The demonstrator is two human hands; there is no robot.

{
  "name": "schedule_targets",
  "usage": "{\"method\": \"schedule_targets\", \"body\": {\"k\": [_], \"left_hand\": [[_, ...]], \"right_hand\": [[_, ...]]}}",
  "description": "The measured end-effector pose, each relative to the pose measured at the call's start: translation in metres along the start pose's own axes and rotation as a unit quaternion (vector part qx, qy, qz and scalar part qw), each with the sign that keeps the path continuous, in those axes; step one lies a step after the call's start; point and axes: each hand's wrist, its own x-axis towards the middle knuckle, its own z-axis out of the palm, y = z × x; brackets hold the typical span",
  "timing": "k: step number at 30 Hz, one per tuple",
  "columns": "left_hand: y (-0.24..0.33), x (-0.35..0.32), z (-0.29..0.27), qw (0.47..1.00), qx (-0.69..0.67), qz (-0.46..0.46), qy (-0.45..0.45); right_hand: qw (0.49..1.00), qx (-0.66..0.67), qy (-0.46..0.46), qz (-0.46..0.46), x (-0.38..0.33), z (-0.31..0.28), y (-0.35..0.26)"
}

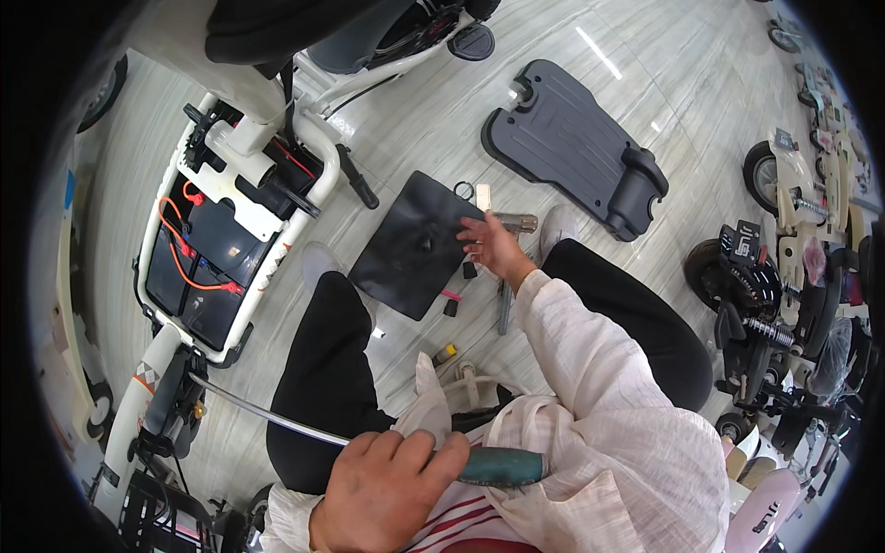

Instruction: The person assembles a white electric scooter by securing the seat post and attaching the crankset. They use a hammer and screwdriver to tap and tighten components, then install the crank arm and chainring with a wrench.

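Observation:
My left hand [387, 488] is closed around a long screwdriver, close to my body. Its teal handle [505, 466] points right, and the thin metal shaft [277, 417] runs left toward the frame of a white scooter. Farther out, my right hand [496, 247] is open with fingers spread, over the right edge of a square black mat [406, 253] on the floor. A metal tool [518, 222] with a broad head lies just beside that hand, partly hidden by it. Another metal tool [504, 309] lies below, next to my wrist.
On the left the white scooter frame [318, 152] stands with its black battery compartment and orange cables [175, 238] exposed. A dark grey footboard panel [576, 138] lies at the far right of the mat. Several parked scooters [774, 276] line the right side. A black ring [464, 190] lies by the mat.

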Motion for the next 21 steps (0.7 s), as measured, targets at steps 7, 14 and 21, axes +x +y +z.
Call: {"method": "schedule_targets", "body": {"k": [7,14,21], "left_hand": [[-0.008,-0.003,0.004,1.0,-0.007,-0.005,-0.005],[-0.012,-0.007,0.001,0.999,-0.028,-0.013,-0.021],[-0.015,-0.017,0.01,0.999,-0.031,-0.02,0.029]], "right_hand": [[0.656,-0.75,0.079,0.033,0.022,0.041,0.01],[0.636,-0.768,0.073,0.031,0.02,0.047,0.009],[0.638,-0.769,0.032,-0.029,-0.024,0.017,0.004]]}}
